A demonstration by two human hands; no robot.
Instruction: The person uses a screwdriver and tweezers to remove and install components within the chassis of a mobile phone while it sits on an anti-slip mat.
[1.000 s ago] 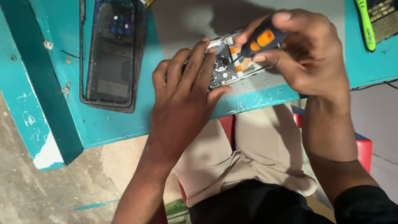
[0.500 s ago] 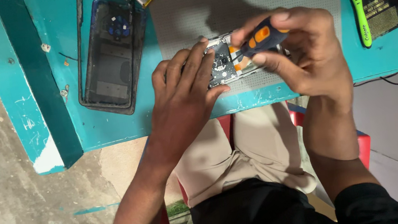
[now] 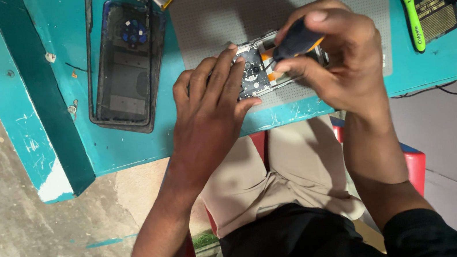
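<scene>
Your right hand (image 3: 341, 56) grips the screwdriver (image 3: 295, 43); your left hand (image 3: 211, 104) pins the opened phone (image 3: 253, 73) near the desk's (image 3: 126, 147) front edge. A slipping tip could gouge the board.

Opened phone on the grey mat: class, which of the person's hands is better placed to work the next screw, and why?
Probably the right hand: it grips the orange-and-black screwdriver over the opened phone. The left hand lies flat, steadying it.

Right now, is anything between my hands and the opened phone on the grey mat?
Nothing visible. The left hand lies flat on the opened phone, and the right hand holds a black-and-orange screwdriver over it. The back cover lies apart, to the left.
</scene>
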